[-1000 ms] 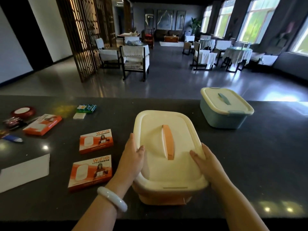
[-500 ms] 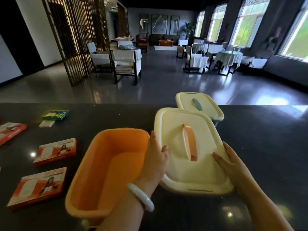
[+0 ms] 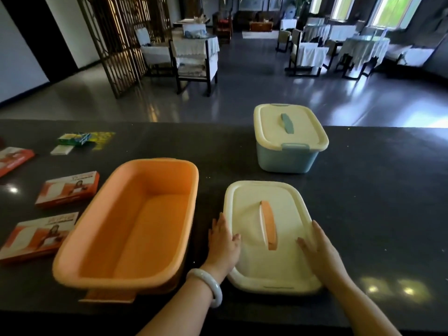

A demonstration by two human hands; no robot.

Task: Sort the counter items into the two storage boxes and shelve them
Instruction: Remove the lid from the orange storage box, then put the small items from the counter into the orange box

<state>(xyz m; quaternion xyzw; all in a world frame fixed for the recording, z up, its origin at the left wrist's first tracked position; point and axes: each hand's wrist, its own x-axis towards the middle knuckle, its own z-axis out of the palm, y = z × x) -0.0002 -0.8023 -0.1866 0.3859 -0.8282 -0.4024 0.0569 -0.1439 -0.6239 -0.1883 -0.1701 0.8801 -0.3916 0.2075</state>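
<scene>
head view: the orange box (image 3: pixel 135 229) is seen open and empty on the table (image 3: pixel 375 202), its cream lid (image 3: pixel 269 238) laid flat just beside it on the right. the lid's edges are touched by the left hand (image 3: pixel 224 243) and right hand (image 3: pixel 320 251), each grip loose with fingers nearly straight, nothing clasped. the blue box (image 3: pixel 288 151) is lidded farther back. the orange packets (image 3: pixel 68 189) and small items (image 3: pixel 72 139) lie unsorted at left; sorting and shelving are judged not yet begun.
</scene>
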